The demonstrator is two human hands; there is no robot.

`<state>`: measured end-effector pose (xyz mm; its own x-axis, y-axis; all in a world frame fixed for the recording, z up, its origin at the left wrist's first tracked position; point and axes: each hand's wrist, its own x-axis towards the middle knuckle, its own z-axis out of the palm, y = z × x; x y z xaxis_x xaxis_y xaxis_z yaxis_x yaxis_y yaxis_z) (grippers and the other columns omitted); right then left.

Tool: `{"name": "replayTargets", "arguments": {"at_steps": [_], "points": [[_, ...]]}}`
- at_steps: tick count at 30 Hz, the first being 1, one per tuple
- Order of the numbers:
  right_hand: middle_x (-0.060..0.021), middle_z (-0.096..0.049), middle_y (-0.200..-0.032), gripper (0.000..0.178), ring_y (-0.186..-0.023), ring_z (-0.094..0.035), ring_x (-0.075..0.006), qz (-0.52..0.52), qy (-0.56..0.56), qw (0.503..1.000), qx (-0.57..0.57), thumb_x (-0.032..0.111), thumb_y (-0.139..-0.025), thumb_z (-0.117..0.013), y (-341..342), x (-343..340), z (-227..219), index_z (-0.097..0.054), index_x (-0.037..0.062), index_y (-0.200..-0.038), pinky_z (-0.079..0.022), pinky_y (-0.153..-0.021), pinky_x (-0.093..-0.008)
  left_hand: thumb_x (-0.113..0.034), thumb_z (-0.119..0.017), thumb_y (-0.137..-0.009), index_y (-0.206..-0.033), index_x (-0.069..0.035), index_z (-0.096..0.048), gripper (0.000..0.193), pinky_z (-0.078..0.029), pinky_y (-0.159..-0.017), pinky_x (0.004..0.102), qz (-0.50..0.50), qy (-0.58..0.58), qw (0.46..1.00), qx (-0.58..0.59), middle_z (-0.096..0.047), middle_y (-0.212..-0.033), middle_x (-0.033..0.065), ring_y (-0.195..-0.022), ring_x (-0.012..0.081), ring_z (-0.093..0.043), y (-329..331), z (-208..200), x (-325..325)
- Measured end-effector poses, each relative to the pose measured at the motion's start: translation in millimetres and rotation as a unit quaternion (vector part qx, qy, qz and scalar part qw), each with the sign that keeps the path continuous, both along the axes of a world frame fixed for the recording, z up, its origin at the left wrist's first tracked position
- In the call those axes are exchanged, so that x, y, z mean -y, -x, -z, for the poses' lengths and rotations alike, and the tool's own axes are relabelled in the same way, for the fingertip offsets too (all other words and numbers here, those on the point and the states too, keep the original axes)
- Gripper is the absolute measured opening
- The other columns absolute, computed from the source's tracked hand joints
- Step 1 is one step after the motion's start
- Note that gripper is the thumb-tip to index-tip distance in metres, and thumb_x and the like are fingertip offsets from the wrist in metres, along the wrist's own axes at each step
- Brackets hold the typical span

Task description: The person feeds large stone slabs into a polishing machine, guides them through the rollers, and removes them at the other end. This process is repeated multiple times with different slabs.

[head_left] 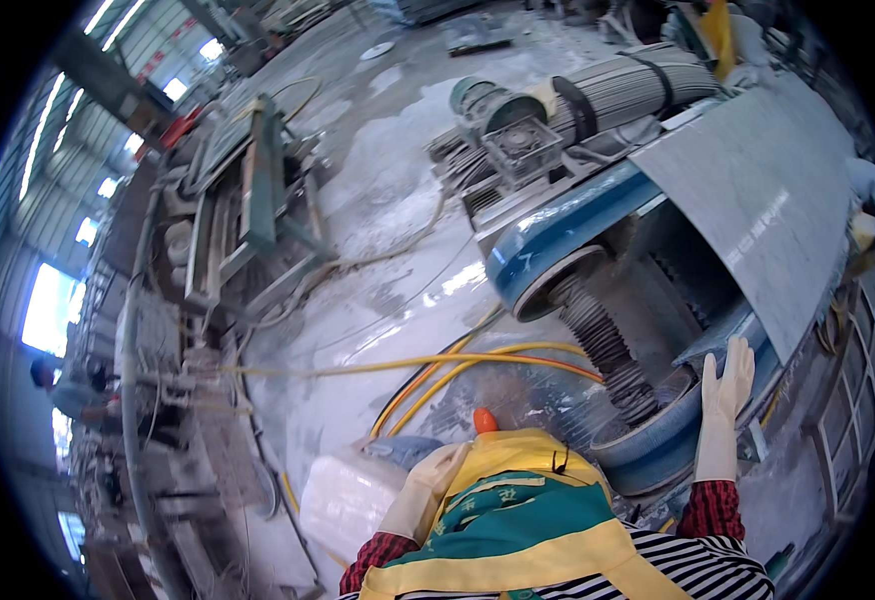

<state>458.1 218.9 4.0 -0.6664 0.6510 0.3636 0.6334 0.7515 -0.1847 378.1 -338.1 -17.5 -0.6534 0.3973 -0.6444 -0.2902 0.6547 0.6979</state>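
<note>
Stone, grey and veined, lies as one large slab (758,190) tilted on the blue-framed machine (568,225) at the right. The right hand (726,385), in a pale rubber glove, is raised with fingers spread flat, just beside the slab's lower edge and near the ribbed black roller (608,345); it grips nothing. The left hand (420,490), gloved likewise, hangs low against the yellow-and-green apron (518,510), beside a translucent white jug (346,500); whether it clasps the jug cannot be told.

A judgement: the open right hand is near the roller and belt, so a glove or sleeve could catch there. The wet floor (388,190) and the yellow hoses (458,362) crossing it invite a slip or trip.

Counted: one slab, one jug, two gloved hands, at least two hoses.
</note>
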Motion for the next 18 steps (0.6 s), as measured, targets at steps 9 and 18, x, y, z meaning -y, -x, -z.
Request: {"name": "replayTargets", "arguments": {"at_steps": [9, 18], "points": [[-0.0191, -0.052, -0.162, 0.058, -0.149, -0.045, -0.0413, 0.112, -0.033, 0.993, 0.018, 0.027, -0.101, -0.067, -14, 10, 40, -0.055, 0.0073, -0.154, -0.035, -0.127, -0.0488, -0.040, -0.049, -0.115, -0.141, -0.005, -0.067, 0.047, -0.048, -0.110, 0.0376, 0.089, -0.012, 0.994, -0.061, -0.072, -0.136, 0.0161, -0.131, 0.0291, -0.064, 116, -6, 5], [-0.0216, -0.056, -0.157, 0.052, -0.147, -0.048, -0.0426, 0.125, 0.002, 0.992, -0.007, 0.022, -0.099, -0.069, -2, 32, 10, -0.059, 0.0068, -0.148, -0.038, -0.125, -0.0494, -0.015, -0.061, -0.109, -0.132, -0.006, -0.071, 0.026, -0.053, -0.101, 0.0435, 0.184, -0.133, 0.916, -0.331, -0.073, -0.124, 0.0218, -0.119, 0.0373, -0.070, 257, -37, -70]]}}
